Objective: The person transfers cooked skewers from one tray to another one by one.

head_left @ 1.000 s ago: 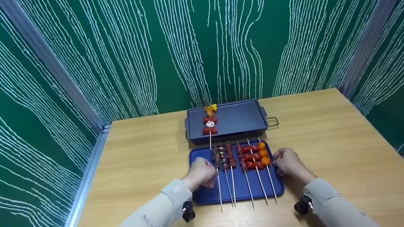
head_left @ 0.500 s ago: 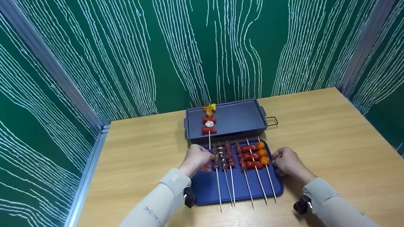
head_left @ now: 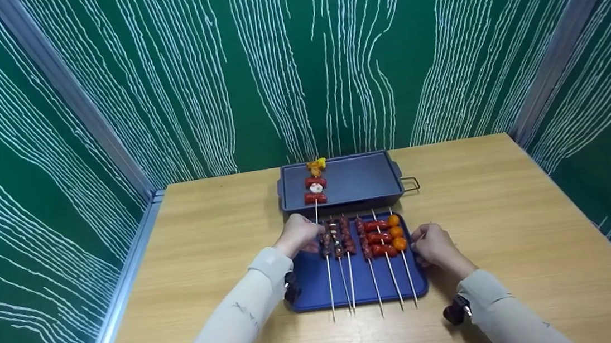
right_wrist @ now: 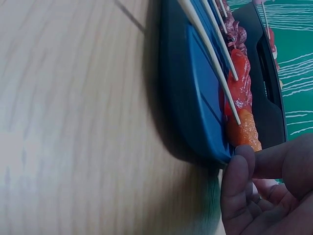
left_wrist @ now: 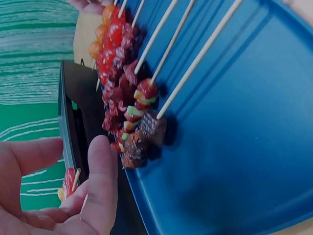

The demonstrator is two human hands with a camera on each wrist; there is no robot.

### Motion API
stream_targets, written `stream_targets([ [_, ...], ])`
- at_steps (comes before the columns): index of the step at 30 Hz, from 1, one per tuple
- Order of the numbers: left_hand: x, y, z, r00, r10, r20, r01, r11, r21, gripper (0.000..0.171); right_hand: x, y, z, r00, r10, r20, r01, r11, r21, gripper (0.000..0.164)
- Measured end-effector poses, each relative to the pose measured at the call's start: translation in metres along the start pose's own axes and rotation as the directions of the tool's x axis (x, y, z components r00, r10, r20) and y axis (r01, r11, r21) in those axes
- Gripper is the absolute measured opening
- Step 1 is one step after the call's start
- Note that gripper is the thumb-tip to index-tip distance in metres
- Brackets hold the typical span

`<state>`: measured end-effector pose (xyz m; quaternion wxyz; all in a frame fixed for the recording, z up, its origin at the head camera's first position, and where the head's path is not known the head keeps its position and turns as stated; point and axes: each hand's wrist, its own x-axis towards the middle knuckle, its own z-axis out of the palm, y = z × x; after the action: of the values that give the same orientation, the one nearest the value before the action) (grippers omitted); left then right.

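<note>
In the head view my left hand (head_left: 298, 234) is over the far left corner of the blue tray (head_left: 308, 283), beside the dark meat skewer (head_left: 326, 245). The left wrist view shows its thumb and fingers spread apart with nothing between them; the stick end of the sausage-and-vegetable skewer (left_wrist: 71, 181) shows behind them. That skewer lies on the left part of the grey grill pan (head_left: 362, 177), its stick reaching over the front rim. My right hand (right_wrist: 274, 181) pinches the tray's right rim, close to the orange ball skewer (right_wrist: 243, 129).
Several skewers lie side by side on the tray, among them a red sausage skewer (head_left: 382, 237), sticks pointing toward me. The pan stands just behind the tray, with a wire handle (head_left: 412, 183) at its right. Green patterned walls (head_left: 351, 66) surround the wooden table (head_left: 221, 230).
My left hand has moved away from me, from beside the dark meat skewer's stick to the tray's far left corner near the pan. The right hand stays at the tray's rim.
</note>
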<state>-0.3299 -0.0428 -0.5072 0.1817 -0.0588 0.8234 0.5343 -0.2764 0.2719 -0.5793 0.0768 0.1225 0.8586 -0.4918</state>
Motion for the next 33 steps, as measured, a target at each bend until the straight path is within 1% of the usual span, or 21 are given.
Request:
stream_targets([
  [7, 0.011, 0.002, 0.001, 1.000, -0.020, 0.014, 0.020, 1.000, -0.018, 0.008, -0.001, -0.001, -0.001, 1.000, -0.001, 0.000, 0.001, 1.000, -0.001, 0.007],
  [8, 0.012, 0.002, 0.001, 1.000, -0.019, 0.019, 0.020, 0.999, -0.028, 0.008, -0.001, -0.001, -0.001, 1.000, -0.002, 0.000, 0.002, 1.000, -0.001, 0.007],
  [11, 0.017, 0.004, 0.000, 0.999, -0.020, 0.035, 0.023, 0.997, -0.079, 0.016, 0.000, 0.000, -0.001, 1.000, -0.002, 0.000, 0.002, 1.000, 0.006, 0.007],
  [13, 0.020, 0.005, -0.001, 0.998, -0.027, 0.048, 0.033, 0.992, -0.119, 0.015, 0.000, 0.000, -0.002, 1.000, -0.006, 0.002, 0.006, 1.000, 0.013, 0.008],
  [16, 0.026, 0.006, -0.002, 0.997, -0.046, 0.066, 0.057, 0.981, -0.184, 0.009, -0.001, 0.000, -0.001, 1.000, -0.011, 0.003, 0.011, 1.000, 0.013, 0.008],
  [18, 0.029, 0.006, -0.002, 0.995, -0.059, 0.078, 0.075, 0.971, -0.227, 0.010, -0.002, 0.000, -0.001, 1.000, -0.017, 0.000, 0.017, 1.000, 0.010, 0.007],
  [23, 0.035, 0.006, -0.004, 0.992, -0.074, 0.100, 0.103, 0.942, -0.319, 0.029, -0.001, 0.000, 0.000, 1.000, -0.024, -0.004, 0.024, 1.000, 0.011, 0.009],
  [28, 0.037, 0.009, -0.005, 0.990, -0.073, 0.117, 0.111, 0.928, -0.355, 0.039, -0.001, 0.000, 0.000, 1.000, -0.014, -0.004, 0.014, 1.000, 0.018, 0.012],
  [33, 0.039, 0.012, -0.003, 0.989, -0.076, 0.127, 0.116, 0.929, -0.350, 0.037, -0.002, -0.001, 0.001, 1.000, -0.010, -0.005, 0.010, 1.000, 0.016, 0.012],
])
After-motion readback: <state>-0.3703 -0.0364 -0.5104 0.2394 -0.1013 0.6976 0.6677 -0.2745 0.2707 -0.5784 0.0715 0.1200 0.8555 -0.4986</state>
